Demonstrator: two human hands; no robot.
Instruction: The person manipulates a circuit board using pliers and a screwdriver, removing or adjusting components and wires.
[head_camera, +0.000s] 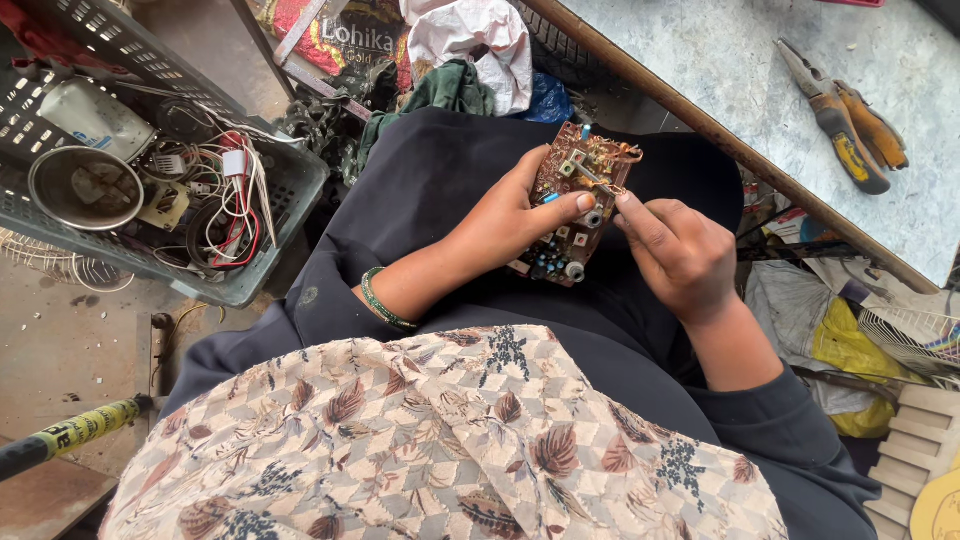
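A person seated with a dark garment over the lap holds a small brown printed circuit board studded with metal and blue components, above the lap and slightly right of centre in the view. The left hand, with a green beaded bangle on its wrist, has its grip clamped on the board, thumb lying across the face and fingers curled behind the left edge. The right hand touches the board's right edge; its thumb and forefinger are pressed together on a small part near the middle of the board.

A patterned beige cloth with brown leaf prints covers the near part of the lap. To the left, on the floor, a grey plastic crate holds tangled red and white wires, a round metal bowl and other salvaged parts. To the upper right, a pale mottled surface with a wooden edge carries a pair of pliers with orange and yellow handles, well apart from both hands. A crumpled white plastic bag lies beyond the knees.
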